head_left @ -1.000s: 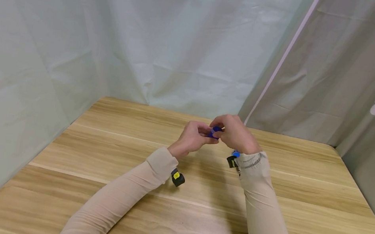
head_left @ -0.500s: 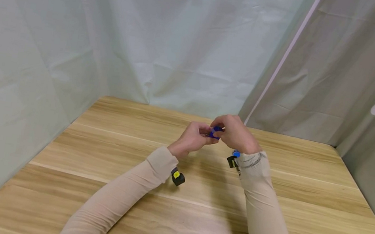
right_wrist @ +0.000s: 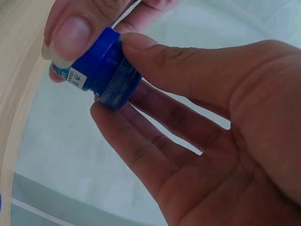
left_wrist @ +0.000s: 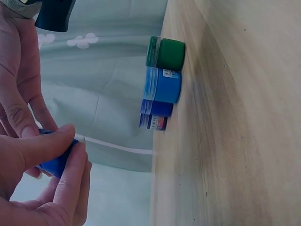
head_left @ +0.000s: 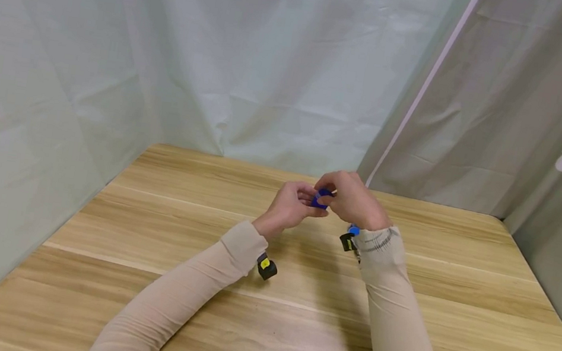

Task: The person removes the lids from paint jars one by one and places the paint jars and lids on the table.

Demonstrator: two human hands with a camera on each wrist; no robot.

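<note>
Above the far part of the table, both hands meet on one small blue paint jar (right_wrist: 101, 63). My left hand (head_left: 289, 205) pinches the jar's body, beside a white label. On its ridged see-through lid (right_wrist: 121, 84) lie the thumb and fingers of my right hand (head_left: 353, 200). The lid sits on the jar, which is tilted in the right wrist view. Fingers cover much of the jar in the head view.
In the left wrist view, a green jar (left_wrist: 171, 55), a light blue jar (left_wrist: 164, 85), a dark blue jar (left_wrist: 160, 108) and another labelled jar (left_wrist: 156, 123) stand in a row on the wooden table (left_wrist: 235, 141). Curtains (head_left: 296, 69) hang behind the table.
Both hands keep their place over the table. The blue jar shifts only very slightly between the fingers.
</note>
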